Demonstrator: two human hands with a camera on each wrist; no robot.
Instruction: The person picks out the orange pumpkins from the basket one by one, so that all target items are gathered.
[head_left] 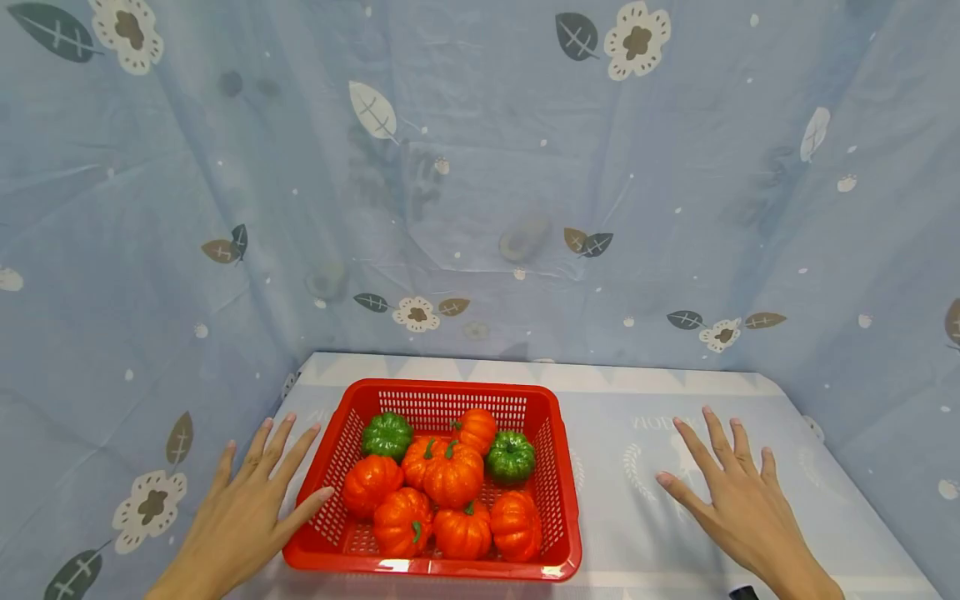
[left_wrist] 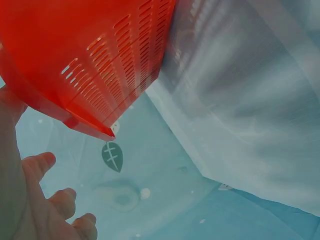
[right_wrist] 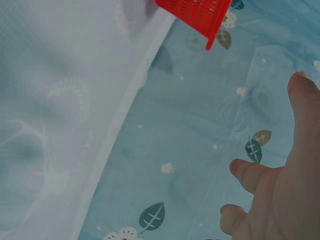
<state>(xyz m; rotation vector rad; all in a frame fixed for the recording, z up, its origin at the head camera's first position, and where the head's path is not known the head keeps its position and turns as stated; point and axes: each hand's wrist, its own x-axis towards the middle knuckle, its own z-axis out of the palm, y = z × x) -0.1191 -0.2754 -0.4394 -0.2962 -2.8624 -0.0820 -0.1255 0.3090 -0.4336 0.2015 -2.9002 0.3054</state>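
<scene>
A red plastic basket (head_left: 566,500) with slotted walls stands on the table, left of the middle. Inside lie several orange pumpkins (head_left: 453,475) and two green pumpkin-like vegetables (head_left: 511,457), all small and glossy. My left hand (head_left: 251,504) is spread at the basket's left side, its thumb over or against the rim; whether it touches, I cannot tell. In the left wrist view the basket wall (left_wrist: 115,65) rises close to that hand (left_wrist: 35,200). My right hand (head_left: 738,500), fingers spread, hovers above the table right of the basket, holding nothing.
The table (head_left: 615,467) has a pale printed cover. Blue curtains (head_left: 487,183) with leaf and flower prints hang behind it and along both sides. A small black object (head_left: 743,592) shows at the bottom edge near my right wrist.
</scene>
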